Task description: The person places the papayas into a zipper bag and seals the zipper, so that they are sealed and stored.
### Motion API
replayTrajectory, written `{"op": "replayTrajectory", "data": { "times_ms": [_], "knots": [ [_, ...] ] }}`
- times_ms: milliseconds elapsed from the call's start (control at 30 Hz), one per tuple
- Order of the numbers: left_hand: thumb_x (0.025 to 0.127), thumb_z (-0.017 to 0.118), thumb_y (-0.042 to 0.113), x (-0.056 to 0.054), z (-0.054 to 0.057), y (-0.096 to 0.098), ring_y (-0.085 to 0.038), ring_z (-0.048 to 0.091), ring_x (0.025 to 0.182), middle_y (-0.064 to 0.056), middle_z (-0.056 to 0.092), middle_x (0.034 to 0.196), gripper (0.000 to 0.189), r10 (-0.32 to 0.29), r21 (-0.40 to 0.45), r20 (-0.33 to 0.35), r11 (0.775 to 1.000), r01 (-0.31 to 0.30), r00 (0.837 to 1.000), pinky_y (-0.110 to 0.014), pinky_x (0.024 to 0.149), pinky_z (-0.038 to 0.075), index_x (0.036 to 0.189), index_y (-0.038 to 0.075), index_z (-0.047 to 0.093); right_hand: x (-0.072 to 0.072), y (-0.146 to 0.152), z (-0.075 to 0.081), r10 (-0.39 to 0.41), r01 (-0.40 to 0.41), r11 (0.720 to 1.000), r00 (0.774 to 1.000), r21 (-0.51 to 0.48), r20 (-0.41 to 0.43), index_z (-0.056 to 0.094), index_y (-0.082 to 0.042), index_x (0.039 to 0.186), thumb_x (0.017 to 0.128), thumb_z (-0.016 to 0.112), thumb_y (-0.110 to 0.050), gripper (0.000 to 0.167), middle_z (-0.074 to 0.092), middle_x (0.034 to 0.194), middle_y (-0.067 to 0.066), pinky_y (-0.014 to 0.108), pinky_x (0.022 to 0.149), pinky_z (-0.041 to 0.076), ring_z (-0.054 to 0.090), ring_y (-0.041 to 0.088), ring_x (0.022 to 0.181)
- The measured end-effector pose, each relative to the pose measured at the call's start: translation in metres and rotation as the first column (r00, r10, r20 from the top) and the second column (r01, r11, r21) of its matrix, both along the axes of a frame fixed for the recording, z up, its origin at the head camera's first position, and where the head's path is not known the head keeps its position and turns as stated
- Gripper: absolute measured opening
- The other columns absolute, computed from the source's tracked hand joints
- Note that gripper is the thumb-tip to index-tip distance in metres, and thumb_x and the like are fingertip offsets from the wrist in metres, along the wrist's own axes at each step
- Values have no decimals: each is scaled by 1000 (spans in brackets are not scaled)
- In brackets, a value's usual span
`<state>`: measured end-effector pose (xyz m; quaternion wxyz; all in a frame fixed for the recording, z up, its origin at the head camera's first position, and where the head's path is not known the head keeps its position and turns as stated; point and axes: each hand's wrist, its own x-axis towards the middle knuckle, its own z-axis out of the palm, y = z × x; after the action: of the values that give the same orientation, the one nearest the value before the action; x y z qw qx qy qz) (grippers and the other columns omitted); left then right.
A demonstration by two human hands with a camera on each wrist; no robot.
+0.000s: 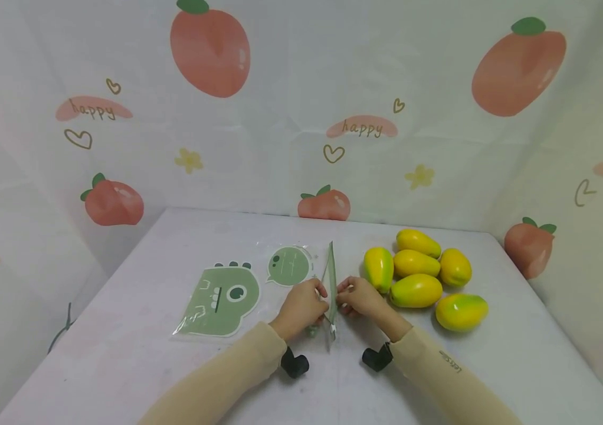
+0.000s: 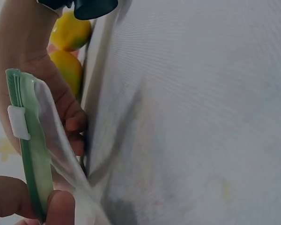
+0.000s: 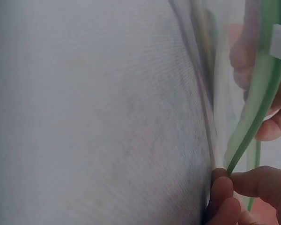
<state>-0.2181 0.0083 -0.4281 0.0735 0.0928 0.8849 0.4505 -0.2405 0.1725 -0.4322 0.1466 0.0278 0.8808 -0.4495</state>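
Note:
A clear zip bag (image 1: 331, 277) with a green seal strip stands nearly edge-on between the two hands. My left hand (image 1: 301, 308) pinches the green strip (image 2: 41, 173) between thumb and finger. On the other side, my right hand (image 1: 362, 298) pinches the strip near its end, as the right wrist view shows. A white slider (image 2: 19, 123) sits on the strip, apart from the left fingertips. Left of the hands, a clear bag printed with a green dinosaur (image 1: 222, 304) and a round green speech bubble (image 1: 289, 265) lies flat on the table.
Several yellow-green mangoes (image 1: 416, 290) lie grouped to the right of my right hand. Black wrist-camera mounts (image 1: 295, 363) hang below both cuffs. A fruit-printed cloth (image 1: 280, 153) stands behind the white table (image 1: 121, 366), and a dark cable (image 1: 61, 330) shows at its left edge.

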Motion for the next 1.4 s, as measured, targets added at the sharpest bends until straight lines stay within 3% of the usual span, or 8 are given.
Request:
{"op": "replayTrajectory", "data": {
  "times_ms": [133, 367, 600, 800, 1167, 1400],
  "knots": [
    [77, 63, -1, 1, 4, -1, -6, 55, 40, 2, 56, 51, 15, -14, -2, -18, 1000, 14, 1000, -19, 43, 41, 90, 6, 60, -1, 1, 0, 17, -17, 1000, 1000, -9, -12, 53, -7, 109, 86, 66, -9, 27, 66, 71, 6, 25, 47, 50, 59, 14, 52],
    [76, 63, -3, 1, 1, -1, -10, 59, 43, 0, 54, 55, 19, -32, 10, -32, 999, 32, 999, -20, 43, 42, 94, 5, 62, -1, 0, 0, 35, -35, 999, 999, 2, 0, 54, -15, 122, 86, 67, -11, 38, 62, 69, 7, 23, 48, 49, 56, 15, 50],
    [77, 62, -2, 1, 2, 0, -8, 55, 42, 1, 55, 53, 23, -22, -30, -40, 999, 21, 999, -21, 43, 41, 99, 3, 64, -2, -2, 0, 45, -45, 997, 999, 61, -4, 62, -12, 116, 86, 68, -13, 30, 63, 70, 5, 23, 48, 49, 55, 15, 50],
    [78, 64, 3, 0, 7, -2, -6, 53, 41, 4, 57, 54, 16, 3, -87, -78, 996, -9, 997, -22, 46, 42, 93, 5, 66, -4, -3, 0, 39, -39, 996, 999, 81, -1, 63, -12, 115, 85, 69, -14, 30, 63, 71, 5, 24, 48, 49, 56, 15, 52],
    [81, 64, 2, -6, 4, -5, -7, 54, 43, 2, 53, 58, 14, -8, 32, -8, 999, 8, 1000, -21, 45, 43, 94, 4, 66, -2, -2, 1, 42, -42, 997, 999, 65, -10, 63, -11, 115, 87, 67, -13, 29, 60, 68, 6, 25, 48, 49, 54, 14, 52],
    [81, 65, 4, -4, 4, -4, -8, 53, 43, 2, 54, 59, 13, -14, 4, -41, 1000, 14, 999, -21, 45, 41, 94, 6, 65, -1, -3, 2, 65, -65, 994, 998, 93, 0, 62, -13, 116, 89, 66, -15, 28, 59, 70, 6, 24, 49, 48, 53, 15, 53]
  ]
}}
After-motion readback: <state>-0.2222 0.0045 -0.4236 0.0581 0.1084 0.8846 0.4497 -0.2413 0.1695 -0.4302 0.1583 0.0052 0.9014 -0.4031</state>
